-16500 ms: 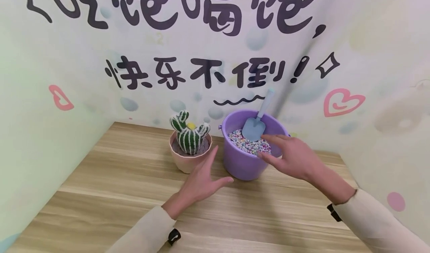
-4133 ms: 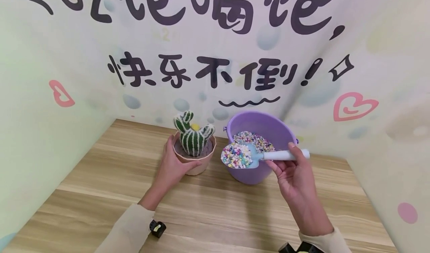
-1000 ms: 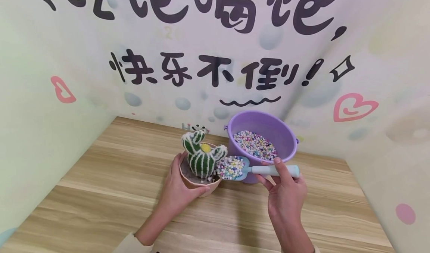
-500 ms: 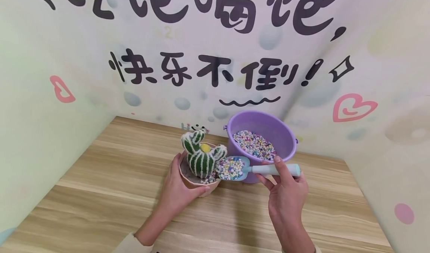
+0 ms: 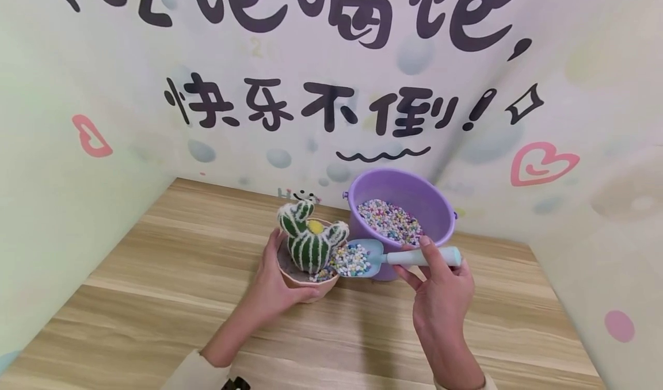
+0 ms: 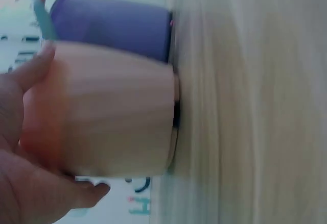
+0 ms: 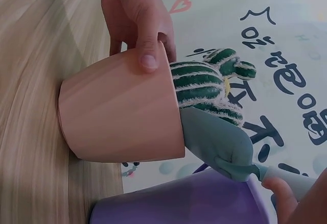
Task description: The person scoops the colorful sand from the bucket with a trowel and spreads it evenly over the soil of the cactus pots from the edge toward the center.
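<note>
Wood-grain tabletop (image 5: pixel 155 309) meets a pale wall (image 5: pixel 233 154) with black lettering. Above the wood, a light-blue scoop (image 5: pixel 378 253) bears multicoloured pellets (image 5: pixel 349 259), its tip at the rim of a pink pot (image 7: pixel 120 114). It looks light and stiff, probably plastic; the loose pellets would likely spill with any sharp tilt. Its handle seems the sound place to hold, and there the right hand (image 5: pixel 444 298) grips it. Some pellets lie in the pot beside a fuzzy cactus (image 5: pixel 311 252), which looks soft. Fingers and thumb of the left hand (image 5: pixel 269 289) wrap the pot's side. Just behind the scoop stands a purple bucket (image 5: pixel 434 207), holding more pellets.
</note>
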A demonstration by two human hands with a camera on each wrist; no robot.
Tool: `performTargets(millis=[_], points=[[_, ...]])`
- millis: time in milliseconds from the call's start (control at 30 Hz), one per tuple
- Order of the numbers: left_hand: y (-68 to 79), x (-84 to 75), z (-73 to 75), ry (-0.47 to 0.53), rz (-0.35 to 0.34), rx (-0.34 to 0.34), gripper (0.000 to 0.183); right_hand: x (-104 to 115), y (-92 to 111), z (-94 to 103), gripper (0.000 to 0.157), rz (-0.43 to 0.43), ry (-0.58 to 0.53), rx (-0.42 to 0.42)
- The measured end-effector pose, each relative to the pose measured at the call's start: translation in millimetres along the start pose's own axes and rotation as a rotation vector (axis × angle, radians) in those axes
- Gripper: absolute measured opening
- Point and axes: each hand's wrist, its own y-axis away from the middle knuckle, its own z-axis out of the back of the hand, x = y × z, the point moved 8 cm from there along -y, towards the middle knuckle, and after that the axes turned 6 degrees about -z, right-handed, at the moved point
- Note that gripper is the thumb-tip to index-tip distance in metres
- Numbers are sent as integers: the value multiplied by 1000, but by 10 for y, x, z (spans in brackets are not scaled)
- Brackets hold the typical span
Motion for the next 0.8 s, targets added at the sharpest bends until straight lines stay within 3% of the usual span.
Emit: performTargets(millis=[167,500,800], points=[[-37,37,-1,-1,-20,27,135,2,3,-13,28,-1,6,2],[41,-8,-39,-82,14,-86,133,-2,21,-42,34,3,41,4],[72,-69,-65,-114,-20,-157,132,0,32,-64,33,7,70,12]])
